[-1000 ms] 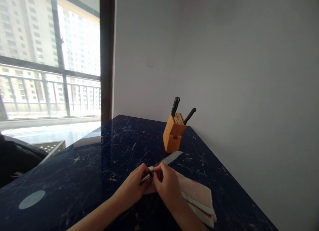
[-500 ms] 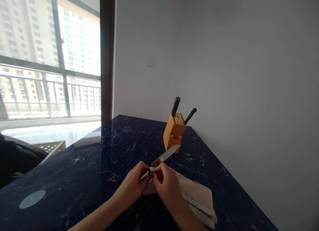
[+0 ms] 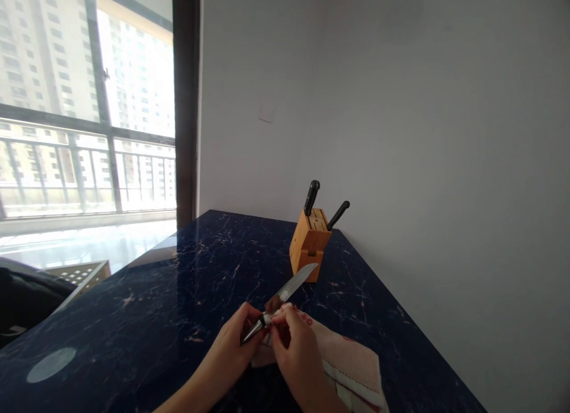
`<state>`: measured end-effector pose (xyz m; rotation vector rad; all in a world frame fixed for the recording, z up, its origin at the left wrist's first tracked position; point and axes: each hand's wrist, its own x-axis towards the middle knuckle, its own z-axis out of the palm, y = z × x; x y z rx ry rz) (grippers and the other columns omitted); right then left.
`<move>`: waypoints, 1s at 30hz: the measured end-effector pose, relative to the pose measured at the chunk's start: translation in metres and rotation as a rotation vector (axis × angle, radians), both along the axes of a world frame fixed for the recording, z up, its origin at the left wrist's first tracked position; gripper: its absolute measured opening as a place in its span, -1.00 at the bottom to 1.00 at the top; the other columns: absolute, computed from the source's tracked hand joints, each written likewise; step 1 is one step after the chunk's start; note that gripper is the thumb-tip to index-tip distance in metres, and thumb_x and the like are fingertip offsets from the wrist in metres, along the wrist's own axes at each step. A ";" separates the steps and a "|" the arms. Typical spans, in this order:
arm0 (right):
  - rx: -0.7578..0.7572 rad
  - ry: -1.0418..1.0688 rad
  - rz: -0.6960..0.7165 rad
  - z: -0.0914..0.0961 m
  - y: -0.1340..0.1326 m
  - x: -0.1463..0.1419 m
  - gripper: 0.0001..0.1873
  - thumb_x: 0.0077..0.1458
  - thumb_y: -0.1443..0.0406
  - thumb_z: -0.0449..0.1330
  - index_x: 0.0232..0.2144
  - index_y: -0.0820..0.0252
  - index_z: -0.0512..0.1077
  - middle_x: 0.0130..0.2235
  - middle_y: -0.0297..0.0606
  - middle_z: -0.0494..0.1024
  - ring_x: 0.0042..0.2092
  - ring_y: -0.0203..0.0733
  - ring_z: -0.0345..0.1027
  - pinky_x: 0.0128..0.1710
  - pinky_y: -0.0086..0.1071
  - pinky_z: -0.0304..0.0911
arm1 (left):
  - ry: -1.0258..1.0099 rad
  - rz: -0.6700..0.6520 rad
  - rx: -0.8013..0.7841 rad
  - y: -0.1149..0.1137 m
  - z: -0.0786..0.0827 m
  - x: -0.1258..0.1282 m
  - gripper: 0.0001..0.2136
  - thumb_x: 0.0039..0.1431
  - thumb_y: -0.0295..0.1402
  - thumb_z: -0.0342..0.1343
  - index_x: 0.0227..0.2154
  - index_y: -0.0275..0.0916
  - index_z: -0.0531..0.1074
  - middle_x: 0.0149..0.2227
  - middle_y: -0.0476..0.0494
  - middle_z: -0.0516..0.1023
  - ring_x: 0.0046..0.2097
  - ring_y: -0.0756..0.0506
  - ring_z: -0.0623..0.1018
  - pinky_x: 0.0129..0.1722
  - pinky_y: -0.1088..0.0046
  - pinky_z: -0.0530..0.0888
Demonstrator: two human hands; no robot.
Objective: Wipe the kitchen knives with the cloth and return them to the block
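Left hand: the left hand (image 3: 231, 341) is closed round the knife (image 3: 291, 288), thumb and fingers gripping its handle (image 3: 252, 332) with no evident slack.
Right hand: the right hand (image 3: 303, 358) has thumb and forefinger drawn together in a pinch on a white fold of the cloth (image 3: 350, 353), at the root of the blade; the other fingers are curled and partly hidden.
Knife position: between the two sets of fingers at its handle end; the blade extends beyond the fingertips, forward and to the right, reflective along its face.
Blade tip: overlaps the lower front of the knife block (image 3: 307, 242) in this view; contact cannot be determined.
Cloth: pale pink with red marks and a white stitched edge, folded in layers; lies under and to the right of the right fingers, on the table (image 3: 209, 282).
Knife block: wooden, slotted top, standing ahead of the fingers and slightly to their right.
Block contents: an upper black handle (image 3: 312, 198) and a lower black handle (image 3: 338, 215) project from it, both beyond reach of the present grip.
Table surface: dark blue, marble-veined, beneath both hands.
Round patch: a pale round patch (image 3: 51, 365) on the tabletop, well to the left of the left fingers.
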<state>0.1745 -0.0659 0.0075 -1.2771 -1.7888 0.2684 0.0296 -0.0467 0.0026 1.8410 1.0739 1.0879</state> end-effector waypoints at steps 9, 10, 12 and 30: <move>-0.001 0.139 0.052 0.002 -0.002 -0.001 -0.86 0.02 0.43 0.02 -0.37 0.17 0.34 -0.30 -0.26 0.47 -0.20 -0.23 0.34 -0.12 -0.36 0.18 | -0.045 0.005 -0.026 -0.005 0.005 0.000 -0.89 0.11 -0.31 -0.02 -0.33 -0.21 0.27 -0.38 -0.02 0.44 -0.36 -0.02 0.43 -0.34 0.51 0.33; 0.006 0.149 0.062 0.003 -0.003 -0.001 -0.85 0.02 0.43 0.02 -0.37 0.16 0.34 -0.29 -0.25 0.47 -0.18 -0.23 0.34 -0.10 -0.35 0.18 | -0.067 0.005 -0.028 -0.005 0.005 0.000 -0.89 0.12 -0.30 -0.02 -0.31 -0.21 0.26 -0.36 -0.03 0.44 -0.35 -0.02 0.43 -0.33 0.50 0.33; 0.012 0.163 0.080 0.005 -0.004 -0.003 -0.85 0.02 0.44 0.02 -0.36 0.17 0.35 -0.28 -0.24 0.48 -0.18 -0.23 0.35 -0.10 -0.36 0.19 | -0.103 0.012 -0.036 -0.005 0.003 0.000 -0.87 0.12 -0.30 -0.03 -0.29 -0.21 0.25 -0.34 -0.04 0.44 -0.33 -0.03 0.44 -0.31 0.49 0.34; 0.046 0.315 0.037 -0.017 0.003 -0.008 -0.88 0.04 0.28 0.03 -0.37 0.16 0.34 -0.41 -0.27 0.49 -0.39 -0.27 0.39 -0.36 -0.49 0.27 | -0.115 -0.057 -0.112 -0.003 -0.011 0.003 -0.84 0.07 -0.25 0.03 -0.38 -0.24 0.29 -0.45 -0.03 0.43 -0.40 -0.01 0.37 -0.38 0.53 0.30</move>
